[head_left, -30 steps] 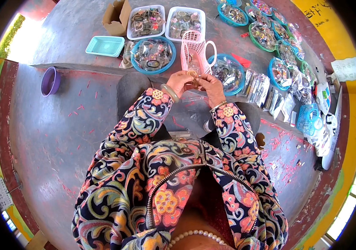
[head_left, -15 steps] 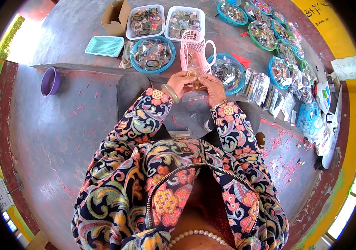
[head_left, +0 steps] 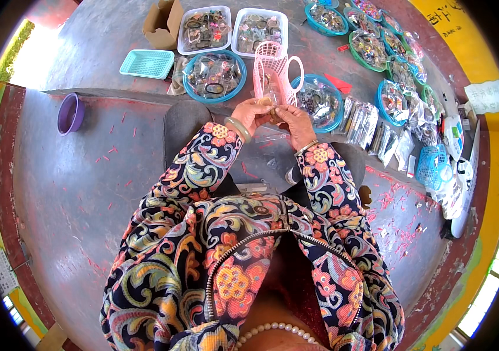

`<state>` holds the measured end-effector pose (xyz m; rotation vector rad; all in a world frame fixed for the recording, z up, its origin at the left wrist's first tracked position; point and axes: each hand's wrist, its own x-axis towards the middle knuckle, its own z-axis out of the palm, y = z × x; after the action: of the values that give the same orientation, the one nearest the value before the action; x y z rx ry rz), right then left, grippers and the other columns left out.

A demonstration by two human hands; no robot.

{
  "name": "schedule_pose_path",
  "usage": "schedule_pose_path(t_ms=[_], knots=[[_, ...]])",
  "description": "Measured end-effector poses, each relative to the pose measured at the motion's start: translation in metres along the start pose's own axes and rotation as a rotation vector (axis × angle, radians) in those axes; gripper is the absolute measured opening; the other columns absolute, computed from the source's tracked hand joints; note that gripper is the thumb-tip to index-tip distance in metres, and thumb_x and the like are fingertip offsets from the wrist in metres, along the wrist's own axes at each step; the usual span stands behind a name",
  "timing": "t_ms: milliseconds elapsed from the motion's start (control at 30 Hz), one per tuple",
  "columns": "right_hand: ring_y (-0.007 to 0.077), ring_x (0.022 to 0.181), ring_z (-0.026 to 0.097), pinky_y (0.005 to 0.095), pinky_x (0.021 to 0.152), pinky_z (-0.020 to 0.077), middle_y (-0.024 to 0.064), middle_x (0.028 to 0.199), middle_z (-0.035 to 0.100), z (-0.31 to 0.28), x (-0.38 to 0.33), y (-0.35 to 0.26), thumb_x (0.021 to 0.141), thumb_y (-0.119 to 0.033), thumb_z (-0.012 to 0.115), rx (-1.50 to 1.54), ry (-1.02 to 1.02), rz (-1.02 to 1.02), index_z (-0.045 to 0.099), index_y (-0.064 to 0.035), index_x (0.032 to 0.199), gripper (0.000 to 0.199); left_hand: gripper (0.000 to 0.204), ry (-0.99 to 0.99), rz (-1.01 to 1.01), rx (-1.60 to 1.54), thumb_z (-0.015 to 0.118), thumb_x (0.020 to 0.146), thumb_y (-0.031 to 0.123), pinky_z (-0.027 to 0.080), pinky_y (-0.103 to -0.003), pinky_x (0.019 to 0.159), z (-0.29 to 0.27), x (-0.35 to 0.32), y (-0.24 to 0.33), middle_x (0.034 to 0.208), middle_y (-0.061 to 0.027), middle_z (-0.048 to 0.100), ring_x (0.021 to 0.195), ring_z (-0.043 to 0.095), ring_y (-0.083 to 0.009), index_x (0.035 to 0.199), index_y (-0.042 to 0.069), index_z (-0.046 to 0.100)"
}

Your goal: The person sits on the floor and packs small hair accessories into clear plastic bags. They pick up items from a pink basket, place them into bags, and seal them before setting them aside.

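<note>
My left hand (head_left: 250, 115) and my right hand (head_left: 297, 124) meet above my knees, fingers pinched together. Between their fingertips is a small clear plastic bag (head_left: 266, 100) with a tan, ring-like piece at it. Whether that piece is inside the bag or in front of it is too small to tell. Just beyond my hands stands a pink mesh basket (head_left: 270, 51) with handles and clear plastic inside. A blue round basket (head_left: 214, 76) full of bagged items with dark loops lies left of it. Another blue round basket (head_left: 318, 103) with similar bags sits to its right.
Two white trays (head_left: 204, 30) of loops, an open cardboard box (head_left: 163, 23) and a turquoise basket (head_left: 147, 63) stand on the raised ledge. Rows of silvery packets (head_left: 359, 121) and more filled baskets (head_left: 368, 49) lie right. A purple bucket (head_left: 71, 114) stands on the left floor.
My fingertips have shifted slightly; the tan ring, plainer before, is now more covered by my fingers. My right hand has turned a little inward. The baskets and trays stay put.
</note>
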<state>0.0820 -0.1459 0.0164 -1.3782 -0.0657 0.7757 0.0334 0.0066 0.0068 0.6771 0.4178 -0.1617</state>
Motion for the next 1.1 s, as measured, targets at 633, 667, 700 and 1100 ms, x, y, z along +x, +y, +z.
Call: schedule_pose_path(t_ms=[633, 667, 700, 1100], knots=[[0.0059, 0.061, 0.052, 0.0187, 0.053, 0.0366, -0.0005, 0.072, 0.060, 0.002, 0.000, -0.001, 0.076, -0.022, 0.063, -0.077, -0.007, 0.015, 0.063, -0.0040, 0.085, 0.020, 0.020, 0.002, 0.036, 0.170, 0.060, 0.077, 0.011, 0.041, -0.027, 0.068, 0.001, 0.001, 0.000, 0.084, 0.0009, 0.058, 0.074, 0.054, -0.0107, 0.096, 0.010, 0.056], [0.0061, 0.061, 0.052, 0.0186, 0.054, 0.0366, -0.0004, 0.072, 0.060, 0.001, 0.000, 0.000, 0.076, -0.021, 0.064, -0.045, -0.010, 0.032, 0.062, -0.0043, 0.085, 0.020, 0.020, 0.000, 0.052, 0.165, 0.059, 0.077, 0.011, 0.041, -0.027, 0.068, 0.001, 0.002, 0.000, 0.085, 0.0009, 0.057, 0.075, 0.054, -0.0109, 0.097, 0.010, 0.056], [0.0062, 0.061, 0.052, 0.0185, 0.054, 0.0367, -0.0004, 0.073, 0.061, 0.000, 0.001, 0.000, 0.075, -0.021, 0.064, -0.014, -0.012, 0.049, 0.062, -0.0046, 0.086, 0.020, 0.020, -0.002, 0.068, 0.161, 0.059, 0.077, 0.011, 0.042, -0.028, 0.068, 0.001, 0.002, -0.001, 0.085, 0.0009, 0.057, 0.075, 0.054, -0.0111, 0.098, 0.010, 0.056], [0.0059, 0.060, 0.051, 0.0185, 0.055, 0.0370, -0.0008, 0.073, 0.061, -0.001, 0.002, -0.001, 0.074, -0.014, 0.064, 0.051, -0.053, 0.052, 0.062, -0.0050, 0.085, 0.014, 0.014, -0.005, 0.076, 0.038, 0.056, 0.080, 0.008, 0.045, -0.025, 0.063, 0.002, 0.001, -0.001, 0.080, -0.0009, 0.057, 0.070, 0.055, -0.0112, 0.094, 0.007, 0.056]])
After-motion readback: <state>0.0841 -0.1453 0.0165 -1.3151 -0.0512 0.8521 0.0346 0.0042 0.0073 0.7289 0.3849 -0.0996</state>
